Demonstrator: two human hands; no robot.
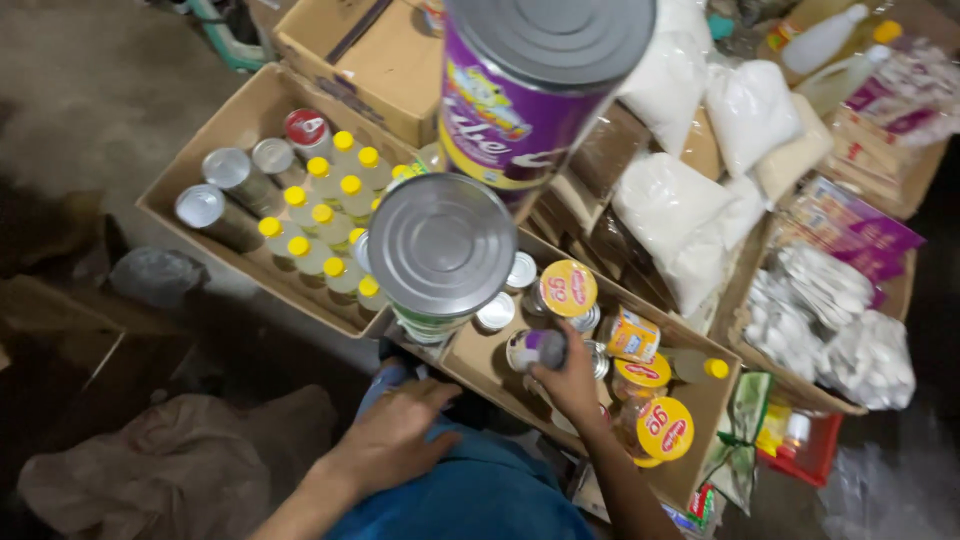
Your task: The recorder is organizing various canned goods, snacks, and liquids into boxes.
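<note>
My right hand [572, 382] is closed around a small can with a purple and white label [538, 349], held over a cardboard box [480, 365] of tins and yellow-lidded jars [567, 288]. My left hand [392, 432] rests flat and empty on my blue-clad knee [480, 495], fingers apart. A large silver-topped tin [441, 246] stands close to the camera, and a tall purple can [530, 90] rises beside it.
A cardboard tray [185, 160] at the left holds small yellow-capped bottles [325, 215] and silver cans [225, 170]. White powder bags [680, 210] fill boxes at the right, with clear packets [830, 320] and purple packages [850, 225]. A brown bag [180, 465] lies on the floor.
</note>
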